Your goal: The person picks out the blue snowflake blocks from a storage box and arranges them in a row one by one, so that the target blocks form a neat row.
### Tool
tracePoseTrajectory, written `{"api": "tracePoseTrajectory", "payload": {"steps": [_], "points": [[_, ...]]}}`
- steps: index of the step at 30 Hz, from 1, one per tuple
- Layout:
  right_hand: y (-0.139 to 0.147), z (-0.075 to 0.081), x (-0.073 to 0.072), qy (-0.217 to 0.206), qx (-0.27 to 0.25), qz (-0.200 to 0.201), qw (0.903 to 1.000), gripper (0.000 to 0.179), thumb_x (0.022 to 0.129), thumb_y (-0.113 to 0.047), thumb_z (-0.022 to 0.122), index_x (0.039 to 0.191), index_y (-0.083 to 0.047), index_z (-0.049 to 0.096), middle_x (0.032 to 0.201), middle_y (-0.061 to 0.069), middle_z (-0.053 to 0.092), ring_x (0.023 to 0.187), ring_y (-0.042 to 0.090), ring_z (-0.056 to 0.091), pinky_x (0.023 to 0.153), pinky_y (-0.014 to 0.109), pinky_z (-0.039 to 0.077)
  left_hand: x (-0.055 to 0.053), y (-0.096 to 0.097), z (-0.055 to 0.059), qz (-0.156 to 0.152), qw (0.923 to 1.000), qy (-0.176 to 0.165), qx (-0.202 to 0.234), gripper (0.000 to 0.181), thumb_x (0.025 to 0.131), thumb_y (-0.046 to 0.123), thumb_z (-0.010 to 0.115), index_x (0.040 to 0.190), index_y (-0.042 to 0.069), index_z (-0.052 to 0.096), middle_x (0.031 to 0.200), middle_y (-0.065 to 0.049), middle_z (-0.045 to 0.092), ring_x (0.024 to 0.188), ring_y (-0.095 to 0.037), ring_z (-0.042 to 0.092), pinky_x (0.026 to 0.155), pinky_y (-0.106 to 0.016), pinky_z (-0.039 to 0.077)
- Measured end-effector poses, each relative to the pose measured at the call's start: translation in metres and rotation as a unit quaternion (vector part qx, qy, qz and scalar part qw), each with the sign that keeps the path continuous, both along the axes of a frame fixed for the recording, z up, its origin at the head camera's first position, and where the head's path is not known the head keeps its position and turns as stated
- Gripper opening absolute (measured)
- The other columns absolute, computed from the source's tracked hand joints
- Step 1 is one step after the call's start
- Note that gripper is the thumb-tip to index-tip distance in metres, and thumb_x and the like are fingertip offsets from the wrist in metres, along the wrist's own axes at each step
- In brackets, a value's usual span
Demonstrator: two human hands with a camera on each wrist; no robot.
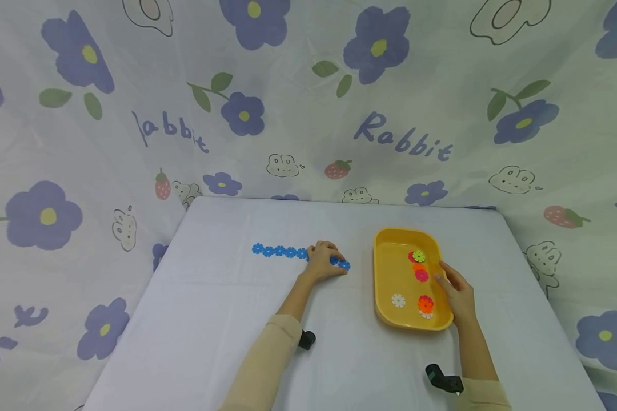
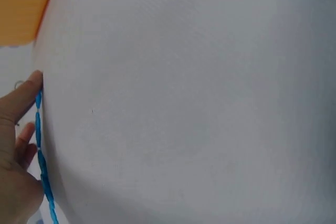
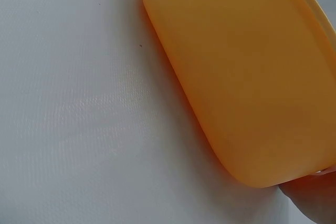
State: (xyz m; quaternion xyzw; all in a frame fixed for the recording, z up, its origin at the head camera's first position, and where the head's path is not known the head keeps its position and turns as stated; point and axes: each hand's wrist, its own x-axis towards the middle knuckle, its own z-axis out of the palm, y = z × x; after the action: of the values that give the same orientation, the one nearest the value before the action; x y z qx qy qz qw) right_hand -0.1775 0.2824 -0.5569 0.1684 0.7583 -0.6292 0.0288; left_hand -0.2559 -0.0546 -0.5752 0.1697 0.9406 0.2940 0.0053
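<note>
A row of blue flower-shaped snowflake discs [image 1: 280, 251] lies joined in a chain on the white table, left of centre. My left hand [image 1: 320, 262] is over its right part, with thumb and forefinger about the end disc [image 1: 345, 265]; the palm hides some discs. In the left wrist view, the chain [image 2: 43, 166] appears edge-on beside the fingers [image 2: 23, 95]. To the right, my right hand [image 1: 457, 294] grips the side of a yellow tray [image 1: 377, 274], thumb over the rim. Pink, orange, yellow-green and white discs [image 1: 398, 301] lie loose inside it.
The white table [image 1: 205, 342] meets a flower-printed cloth [image 1: 298, 182] at the back and sides. A black wrist-camera mount [image 1: 307, 340] sits by the left sleeve, and another mount [image 1: 443, 379] by the right sleeve.
</note>
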Motion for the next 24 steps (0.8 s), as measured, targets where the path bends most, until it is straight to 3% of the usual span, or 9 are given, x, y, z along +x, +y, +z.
{"api": "tracePoseTrajectory", "payload": {"steps": [4,9,13,16,20,24], "points": [[0.0,0.0,0.001,0.0,0.005,0.0,1.0,0.058,0.094,-0.038,0.054,0.146,-0.018,0.036,0.155,0.007,0.022,0.143,0.023,0.017,0.111,0.034,0.023,0.002,-0.002,-0.003,0.007,0.9999,-0.003,0.013,0.046,0.068,0.036,0.083,0.107,0.014,0.072,0.116,-0.007,0.057,0.117,-0.024,0.043,0.099,-0.051,0.022],[-0.001,0.001,0.001,-0.001,0.01,0.002,0.9999,0.057,0.095,-0.038,0.053,0.146,-0.019,0.035,0.155,0.006,0.022,0.143,0.023,0.017,0.111,0.034,0.024,0.007,-0.01,-0.008,0.058,0.995,0.053,0.061,0.074,0.061,0.041,0.086,0.123,0.008,0.062,0.122,-0.013,0.058,0.118,-0.027,0.046,0.098,-0.05,0.026],[-0.001,0.001,0.001,0.002,0.011,0.006,0.9999,0.058,0.095,-0.038,0.053,0.146,-0.018,0.035,0.155,0.006,0.022,0.143,0.023,0.016,0.111,0.035,0.023,0.011,-0.018,-0.013,0.1,0.9847,0.112,0.089,0.072,0.059,0.041,0.086,0.118,0.007,0.065,0.12,-0.012,0.06,0.118,-0.027,0.047,0.098,-0.052,0.028],[0.0,0.002,0.001,0.006,0.014,0.004,0.9999,0.058,0.094,-0.039,0.053,0.145,-0.017,0.036,0.155,0.005,0.023,0.143,0.023,0.017,0.111,0.034,0.023,0.013,-0.021,-0.014,0.097,0.9817,0.125,0.105,0.067,0.058,0.038,0.087,0.114,0.007,0.067,0.12,-0.013,0.059,0.119,-0.029,0.046,0.099,-0.055,0.027],[0.001,0.003,0.001,0.007,0.014,-0.002,0.9999,0.057,0.094,-0.039,0.054,0.145,-0.018,0.038,0.155,0.004,0.025,0.142,0.022,0.018,0.11,0.028,0.025,0.014,-0.018,-0.015,0.076,0.9875,0.108,0.086,0.063,0.06,0.041,0.086,0.113,0.011,0.069,0.122,-0.014,0.057,0.123,-0.03,0.042,0.101,-0.059,0.022],[-0.001,0.002,0.002,0.007,0.009,0.003,0.9999,0.058,0.094,-0.039,0.054,0.145,-0.018,0.037,0.155,0.006,0.024,0.142,0.023,0.018,0.11,0.028,0.025,0.016,-0.012,-0.015,0.071,0.9926,0.095,0.027,0.059,0.064,0.05,0.081,0.112,0.017,0.07,0.127,-0.012,0.055,0.128,-0.031,0.038,0.102,-0.063,0.019]]}}
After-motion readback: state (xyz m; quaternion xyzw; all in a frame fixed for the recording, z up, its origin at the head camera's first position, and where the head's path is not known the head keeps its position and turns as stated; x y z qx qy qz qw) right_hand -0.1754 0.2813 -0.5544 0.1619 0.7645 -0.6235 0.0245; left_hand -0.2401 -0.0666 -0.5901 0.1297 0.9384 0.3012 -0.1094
